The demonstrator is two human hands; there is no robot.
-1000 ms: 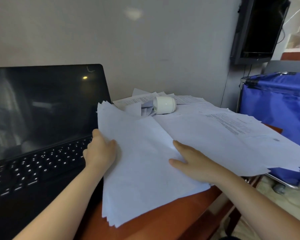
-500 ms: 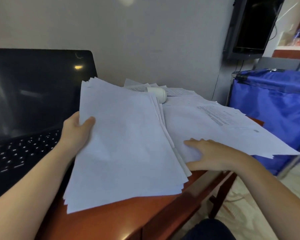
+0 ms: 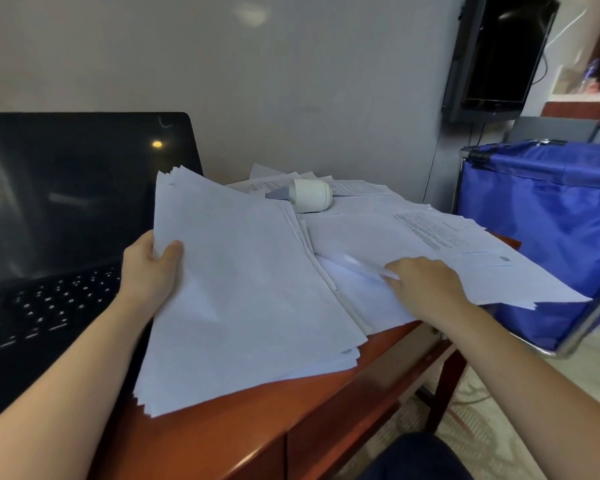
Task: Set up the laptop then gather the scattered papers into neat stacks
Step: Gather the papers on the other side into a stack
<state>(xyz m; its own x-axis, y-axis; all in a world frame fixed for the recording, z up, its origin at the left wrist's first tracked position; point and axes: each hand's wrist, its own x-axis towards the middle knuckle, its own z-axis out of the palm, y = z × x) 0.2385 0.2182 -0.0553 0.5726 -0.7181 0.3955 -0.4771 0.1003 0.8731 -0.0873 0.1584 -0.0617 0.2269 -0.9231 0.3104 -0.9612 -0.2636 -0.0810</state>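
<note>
We are gripping the stack of papers [image 3: 243, 306] at its left edge with our left hand [image 3: 151, 271], thumb on top and fingers underneath, just as we were half a second ago. The stack is still lifting off the desk [image 3: 257, 427] on that side, while its near right corner is resting close to the desk's front edge. The open laptop [image 3: 66, 202], its screen dark, is sitting at 9 o'clock from the stack, touching the wrist.

Our right hand [image 3: 423, 282] is what is changing. Half a second ago it was lying flat with fingers spread on the loose papers [image 3: 378, 237]; now it is reaching farther in towards 11 o'clock, knuckles raised, fingertips meeting a blurred white edge among the sheets. We cannot tell whether it is pinching a sheet or only pressing on it. Those papers are lying at 3 o'clock from the stack, overhanging the desk towards the blue cart [image 3: 551, 237].

The white device [image 3: 310, 195] at 1 o'clock, on the far sheets, is showing more fully than before, when the stack's top edge was covering most of it.
</note>
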